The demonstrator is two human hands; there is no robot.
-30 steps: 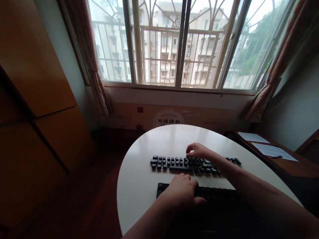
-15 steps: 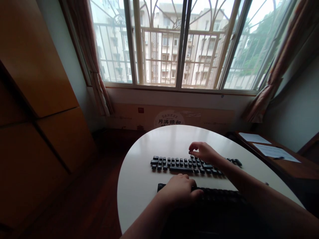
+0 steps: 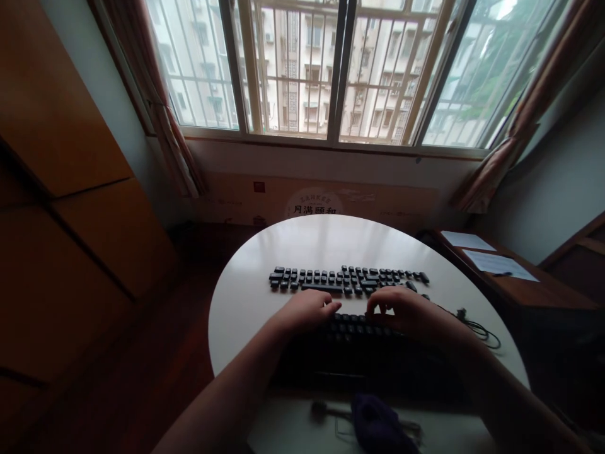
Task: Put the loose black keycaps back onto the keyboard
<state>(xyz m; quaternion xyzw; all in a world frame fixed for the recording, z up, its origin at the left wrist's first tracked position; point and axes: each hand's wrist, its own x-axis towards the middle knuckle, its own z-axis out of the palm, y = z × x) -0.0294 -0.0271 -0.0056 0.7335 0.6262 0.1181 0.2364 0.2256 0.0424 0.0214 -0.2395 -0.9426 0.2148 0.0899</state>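
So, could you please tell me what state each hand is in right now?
Left hand: thumb apart, at the keyboard; grip cannot be told.
Right hand: curled over the keyboard; anything held is hidden.

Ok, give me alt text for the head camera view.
A person's left hand and right hand are at a black keyboard on a rounded white table, with loose black keycaps laid in rows beyond it. A purple item lies nearer the camera; a barred window stands behind.
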